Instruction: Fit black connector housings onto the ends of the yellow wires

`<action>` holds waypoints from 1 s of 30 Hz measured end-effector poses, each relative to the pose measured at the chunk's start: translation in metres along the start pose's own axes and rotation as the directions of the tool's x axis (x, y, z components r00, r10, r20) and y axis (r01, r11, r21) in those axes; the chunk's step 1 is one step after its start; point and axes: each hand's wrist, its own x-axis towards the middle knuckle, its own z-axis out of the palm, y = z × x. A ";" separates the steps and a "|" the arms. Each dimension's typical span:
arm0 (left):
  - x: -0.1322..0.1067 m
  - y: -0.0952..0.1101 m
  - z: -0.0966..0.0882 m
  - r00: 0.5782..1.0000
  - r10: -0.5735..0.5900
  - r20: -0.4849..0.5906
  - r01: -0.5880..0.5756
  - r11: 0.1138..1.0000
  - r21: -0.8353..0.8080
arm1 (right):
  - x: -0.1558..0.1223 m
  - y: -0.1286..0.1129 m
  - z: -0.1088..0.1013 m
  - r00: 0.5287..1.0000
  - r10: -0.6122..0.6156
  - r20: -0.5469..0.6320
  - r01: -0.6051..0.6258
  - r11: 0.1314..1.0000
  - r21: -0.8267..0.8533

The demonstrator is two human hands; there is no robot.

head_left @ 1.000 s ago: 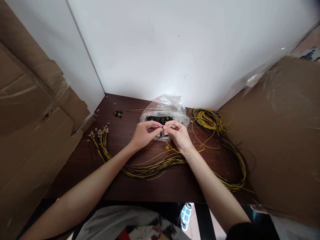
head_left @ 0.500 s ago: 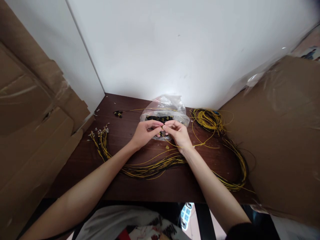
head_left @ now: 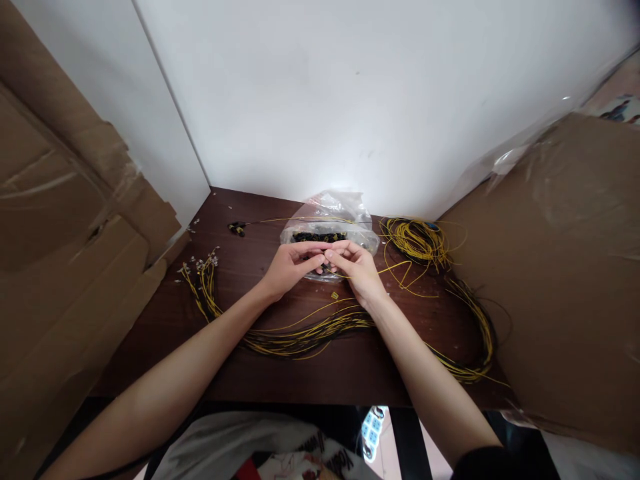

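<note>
Compared with half a second ago, lifted and bent afresh: the loose yellow wire (head_left: pixel 393 268), now crossing higher over the right hand (head_left: pixel 361 272), with a sharp kink beyond it, nearer the table's back edge. Little changed in the pose of the left hand (head_left: pixel 290 267), tip to tip with the right above the table (head_left: pixel 320 381), about midway along. On the right, thumb and forefinger pressed nearly together on the thin, smooth wire near its end. On the left, fingers curled into a narrow pinch; cannot tell what, if anything, is inside. Just behind, towards the back edge, a crinkled, clear plastic bag (head_left: pixel 333 203) of small black and yellow pieces (head_left: pixel 320 237). Towards the front edge, a sagging yellow-and-black wire bundle (head_left: pixel 300 341); near the right back corner, a loose round coil (head_left: pixel 415 241). Dark, reddish-brown, glossy tabletop.
</note>
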 end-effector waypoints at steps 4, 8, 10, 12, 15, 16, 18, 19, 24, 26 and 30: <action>0.001 -0.006 -0.001 1.000 -0.023 0.019 0.026 0.990 -0.139 | 0.000 0.002 0.000 0.998 -0.011 0.055 0.011 1.000 0.014; 0.002 -0.007 -0.002 0.998 -0.069 -0.005 0.066 0.972 -0.226 | 0.000 0.004 0.002 0.997 -0.025 0.075 0.026 0.999 -0.018; 0.004 -0.006 -0.003 0.995 -0.089 -0.044 0.075 0.965 -0.252 | -0.001 0.003 0.004 0.997 -0.040 0.072 0.045 0.997 -0.065; 0.005 -0.005 -0.004 0.991 -0.090 -0.100 0.064 0.970 -0.234 | -0.003 0.002 0.005 0.995 -0.057 0.085 0.065 0.993 -0.096; 0.005 -0.001 -0.007 0.987 -0.041 -0.155 0.027 0.995 -0.093 | -0.006 -0.001 0.007 0.985 -0.082 0.150 0.092 0.994 -0.063; 0.005 0.001 -0.009 0.988 -0.019 -0.152 0.014 0.999 -0.033 | -0.006 -0.001 0.007 0.982 -0.089 0.165 0.097 0.994 -0.041; 0.005 0.006 -0.012 0.991 0.030 -0.127 -0.019 0.996 0.086 | -0.007 -0.001 0.006 0.982 -0.101 0.161 0.105 0.994 -0.020; 0.004 0.008 -0.014 0.992 0.060 -0.109 -0.043 0.988 0.146 | -0.006 0.000 0.006 0.984 -0.106 0.145 0.110 0.994 -0.021; 0.002 0.020 -0.025 0.979 0.199 0.050 -0.198 0.854 0.481 | -0.002 0.004 0.002 0.990 -0.118 0.076 0.120 0.993 -0.019; 0.001 0.022 -0.027 0.973 0.199 0.114 -0.229 0.816 0.531 | -0.001 0.005 0.001 0.990 -0.116 0.074 0.117 0.993 -0.009; -0.001 0.022 -0.027 0.971 0.151 0.184 -0.225 0.830 0.510 | -0.001 0.006 0.001 0.990 -0.117 0.074 0.117 0.993 -0.006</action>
